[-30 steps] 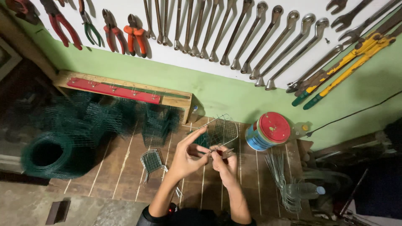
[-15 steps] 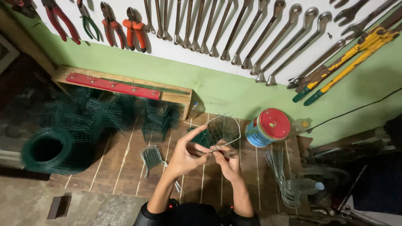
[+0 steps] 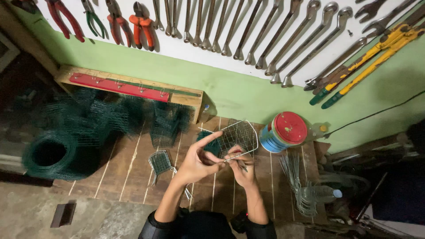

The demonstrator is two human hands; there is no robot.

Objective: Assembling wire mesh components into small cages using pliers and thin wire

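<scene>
Wire mesh basket (image 3: 239,135) pinched by left hand (image 3: 197,161), right hand (image 3: 241,170).

A round tin (image 3: 283,132) with a red lid and a blue labelled side stands at the far right of the wooden bench, against the green wall. A clear plastic bottle (image 3: 322,193) with a blue cap lies nearer, at the right edge.

We see a green painted wall (image 3: 248,95) under a white tool board (image 3: 265,48), a brown wooden plank table (image 3: 128,168), and a grey concrete floor (image 3: 31,212) in dim light.
</scene>
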